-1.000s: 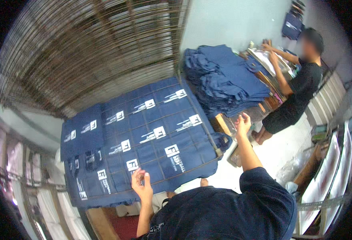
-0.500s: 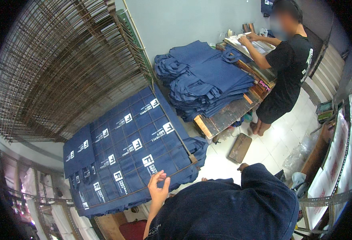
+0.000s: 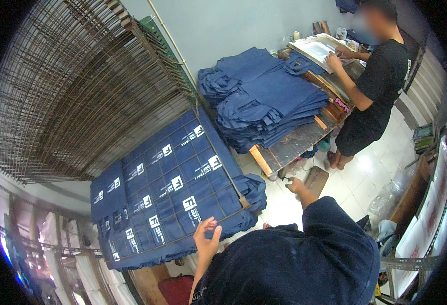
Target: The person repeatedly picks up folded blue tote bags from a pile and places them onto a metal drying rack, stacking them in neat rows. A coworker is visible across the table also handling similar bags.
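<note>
Beside the front corner of a wire drying rack, my left hand [image 3: 206,236] is raised with its fingers apart and nothing in it. Next to it, dark blue bags [image 3: 147,175] with white prints lie on a wire rack shelf [image 3: 228,175]. Farther right, my right hand [image 3: 296,186] reaches out over the floor beside the work table's near end. Its thumb and a finger stand a little apart, and I see nothing held there. A large pile of dark blue handled bags [image 3: 272,96] rests on the wooden work table [image 3: 297,145].
Many raised wire shelves [image 3: 81,86] of the rack tilt up at the left. A person [image 3: 381,71] in black stands at the table's far right, both hands on a printing screen frame [image 3: 317,48]. A brown block [image 3: 316,182] lies on the tiled floor. Shelving with white sheets [image 3: 424,226] stands right.
My right hand has come forward from beside my body toward the table's near end. My left hand stays raised. The co-worker's hands have shifted on the screen frame.
</note>
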A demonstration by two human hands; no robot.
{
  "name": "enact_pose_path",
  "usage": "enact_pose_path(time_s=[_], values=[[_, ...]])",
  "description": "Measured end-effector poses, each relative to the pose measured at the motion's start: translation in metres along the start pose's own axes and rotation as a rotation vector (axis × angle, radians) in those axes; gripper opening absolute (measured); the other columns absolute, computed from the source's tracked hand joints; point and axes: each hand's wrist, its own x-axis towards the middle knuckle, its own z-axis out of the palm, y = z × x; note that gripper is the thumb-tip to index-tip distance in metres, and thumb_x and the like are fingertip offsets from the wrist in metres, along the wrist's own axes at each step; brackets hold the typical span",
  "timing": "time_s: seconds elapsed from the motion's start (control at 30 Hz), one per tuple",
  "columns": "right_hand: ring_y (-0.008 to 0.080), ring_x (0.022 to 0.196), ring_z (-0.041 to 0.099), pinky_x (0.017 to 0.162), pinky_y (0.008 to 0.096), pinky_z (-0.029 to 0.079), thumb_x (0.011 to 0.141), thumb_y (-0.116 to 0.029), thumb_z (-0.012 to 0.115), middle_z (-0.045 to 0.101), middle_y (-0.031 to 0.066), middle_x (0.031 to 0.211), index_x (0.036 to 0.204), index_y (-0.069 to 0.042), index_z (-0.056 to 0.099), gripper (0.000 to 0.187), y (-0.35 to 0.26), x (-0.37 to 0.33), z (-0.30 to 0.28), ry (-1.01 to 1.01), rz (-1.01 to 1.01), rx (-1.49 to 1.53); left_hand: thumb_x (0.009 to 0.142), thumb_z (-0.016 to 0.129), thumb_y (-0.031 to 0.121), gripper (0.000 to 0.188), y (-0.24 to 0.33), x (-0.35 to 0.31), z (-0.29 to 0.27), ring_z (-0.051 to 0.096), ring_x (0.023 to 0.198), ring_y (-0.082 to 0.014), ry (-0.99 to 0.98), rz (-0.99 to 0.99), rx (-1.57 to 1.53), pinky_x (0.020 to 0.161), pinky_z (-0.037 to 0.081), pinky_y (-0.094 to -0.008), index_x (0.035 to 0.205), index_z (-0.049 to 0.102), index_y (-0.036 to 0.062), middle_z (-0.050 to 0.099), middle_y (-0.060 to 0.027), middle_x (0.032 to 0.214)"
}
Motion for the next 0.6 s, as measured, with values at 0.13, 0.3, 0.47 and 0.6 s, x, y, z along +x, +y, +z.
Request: enact_pose_path(time_s=[0.13,0.3,0.47,0.6], values=[[0.0339,0.102,0.057,0.09,0.0386,0.044,0.072,-0.031,0.062,0.059,0.022,0.107,0.112,-0.008,0.057,0.046,0.0,-0.028,0.015,0.021,0.121,0.001,0.073,0.066,0.003,0.03,0.0,-0.011,-0.005,0.059,0.08,-0.0168,0.005,-0.008,0.016,0.07,0.048,-0.0278,0.103,0.06,0.0009,0.062,-0.0104,0.089],[0.0387,0.099,0.057,0.086,0.0435,0.044,0.075,-0.024,0.058,0.06,0.0253,0.101,0.113,-0.004,0.054,0.043,-0.013,-0.036,-0.009,0.387,0.28,0.216,0.074,0.066,0.004,0.031,0.0,-0.02,-0.012,0.059,0.079,-0.0171,0.048,-0.088,-0.003,0.071,0.048,-0.0279,0.104,0.06,0.0,0.062,-0.0106,0.089],[0.0356,0.08,0.062,0.076,0.0404,0.046,0.077,-0.022,0.057,0.064,0.0196,0.084,0.106,-0.002,0.055,0.035,-0.029,0.004,-0.033,0.869,0.242,0.331,0.074,0.066,0.004,0.032,-0.002,-0.022,-0.013,0.059,0.079,-0.017,0.007,-0.077,-0.008,0.071,0.048,-0.0281,0.105,0.059,-0.0002,0.062,-0.0109,0.089],[0.0197,0.066,0.058,0.065,0.0328,0.045,0.077,-0.017,0.061,0.06,0.0087,0.072,0.103,-0.004,0.056,0.03,-0.083,0.006,-0.076,0.983,0.123,0.713,0.074,0.066,0.004,0.032,-0.006,-0.021,-0.019,0.059,0.079,-0.0168,-0.047,-0.04,0.033,0.071,0.047,-0.0283,0.105,0.06,0.0005,0.062,-0.0107,0.089]])
